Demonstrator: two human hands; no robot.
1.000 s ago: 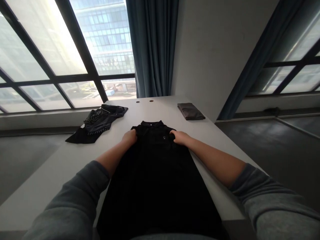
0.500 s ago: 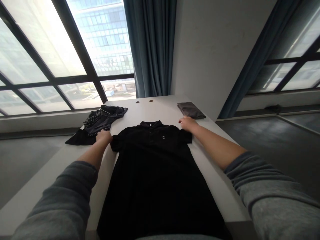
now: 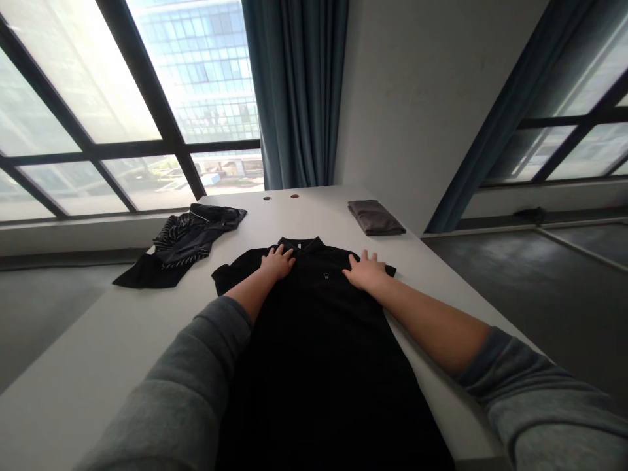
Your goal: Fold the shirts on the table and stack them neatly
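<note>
A black polo shirt lies spread face up, its collar pointing away from me and a small pale logo on the chest. My left hand rests on the shirt near the collar, fingers spread. On the other side of the chest, my right hand lies on the cloth by the shoulder, its fingers also apart. Neither hand grips the fabric. The shirt's lower hem runs out of view at the bottom.
The shirt lies on a white table. Rumpled dark patterned clothes sit at the far left. A folded grey-brown garment is at the far right. Behind the table are a blue curtain and windows.
Both hands have left the sleeve ends. My left hand moved right onto the shirt near the collar; my right hand came down onto the chest by the shoulder. The fingers are now spread.
</note>
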